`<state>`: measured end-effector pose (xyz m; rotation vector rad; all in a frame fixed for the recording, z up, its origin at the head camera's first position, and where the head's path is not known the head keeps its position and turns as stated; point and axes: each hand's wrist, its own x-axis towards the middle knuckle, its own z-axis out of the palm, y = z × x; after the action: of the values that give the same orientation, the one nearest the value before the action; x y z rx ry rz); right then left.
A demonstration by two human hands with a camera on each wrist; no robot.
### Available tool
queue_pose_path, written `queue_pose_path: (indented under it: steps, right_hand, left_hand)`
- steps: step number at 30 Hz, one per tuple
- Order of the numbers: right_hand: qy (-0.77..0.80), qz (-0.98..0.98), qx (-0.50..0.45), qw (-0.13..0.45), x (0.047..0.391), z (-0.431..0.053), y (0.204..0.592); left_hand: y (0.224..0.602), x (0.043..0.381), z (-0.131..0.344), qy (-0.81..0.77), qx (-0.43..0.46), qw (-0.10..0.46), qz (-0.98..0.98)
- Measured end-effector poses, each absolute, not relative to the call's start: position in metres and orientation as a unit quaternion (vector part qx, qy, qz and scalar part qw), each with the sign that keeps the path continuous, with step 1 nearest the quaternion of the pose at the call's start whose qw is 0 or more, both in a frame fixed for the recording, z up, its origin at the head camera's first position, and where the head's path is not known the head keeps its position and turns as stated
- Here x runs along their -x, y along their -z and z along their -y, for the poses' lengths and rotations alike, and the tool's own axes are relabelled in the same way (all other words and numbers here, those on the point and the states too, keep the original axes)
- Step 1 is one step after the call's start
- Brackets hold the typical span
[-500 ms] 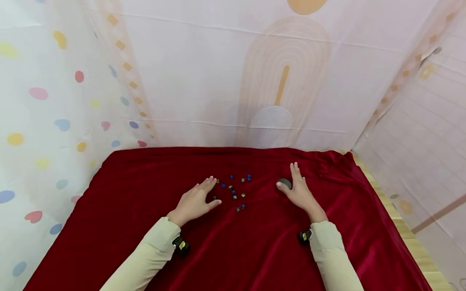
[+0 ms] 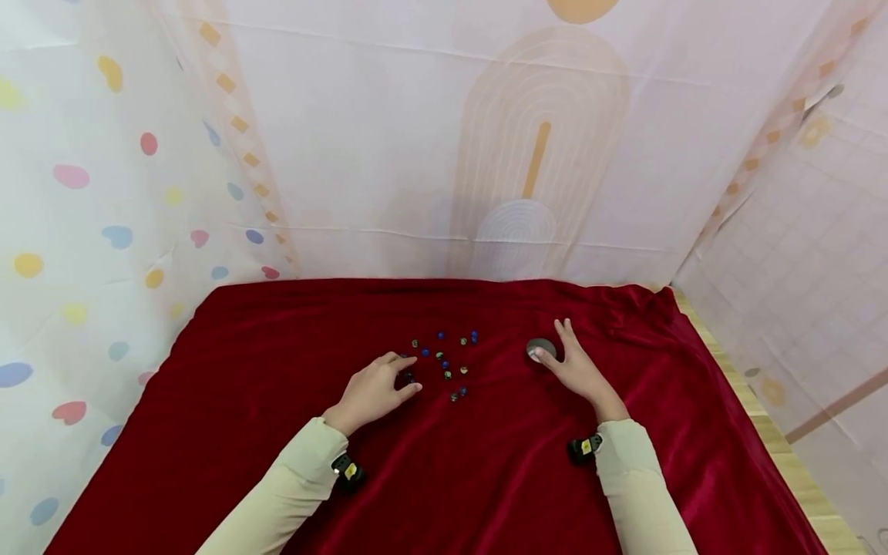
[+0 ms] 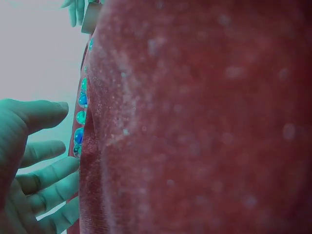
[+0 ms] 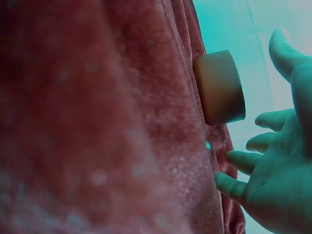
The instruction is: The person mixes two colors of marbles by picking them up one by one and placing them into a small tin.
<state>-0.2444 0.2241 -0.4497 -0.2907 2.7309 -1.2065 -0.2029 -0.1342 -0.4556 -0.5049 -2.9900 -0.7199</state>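
Note:
Blue and greenish glass marbles (image 2: 445, 365) lie scattered on a dark red velvet cloth (image 2: 430, 478). At their left edge is my left hand (image 2: 375, 391), thumb and fingers spread apart around a couple of them without gripping. In the left wrist view a row of marbles (image 3: 81, 117) shows just beyond the fingertips. A short, dark grey round container (image 2: 533, 344) stands to the right of the marbles. My right hand (image 2: 579, 370) is beside it, thumb overlapping its top in the head view. The right wrist view shows the container's plain side (image 4: 219, 87) apart from the extended fingers.
Behind the cloth-covered table hangs a pale patterned curtain (image 2: 361, 154), with a dotted one (image 2: 83, 231) at the left. A strip of light wooden edge (image 2: 770, 439) shows at the right. Dark wrist cameras (image 2: 349, 470) are strapped on both wrists.
My left hand's fingers have bent and drawn back slightly, uncovering marbles behind them. My right hand has shifted a little right and toward me, showing more of the container's top.

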Motion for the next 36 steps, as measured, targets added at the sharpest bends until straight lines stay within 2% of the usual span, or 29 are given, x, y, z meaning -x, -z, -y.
queue_pose_path:
  steps: [9,17,36]
  right_hand:
    - [0.404,-0.907,0.086,0.083,0.247,-0.228,0.455]
    - [0.403,-0.905,0.082,0.106,0.246,-0.23,0.462]
    - [0.417,-0.899,0.096,0.089,0.247,-0.234,0.471]
  left_hand:
    - [0.462,0.209,0.138,0.249,0.139,0.009,0.959]
    - [0.463,0.212,0.141,0.282,0.133,-0.016,0.95]
    - [0.465,0.215,0.144,0.309,0.114,-0.04,0.943]
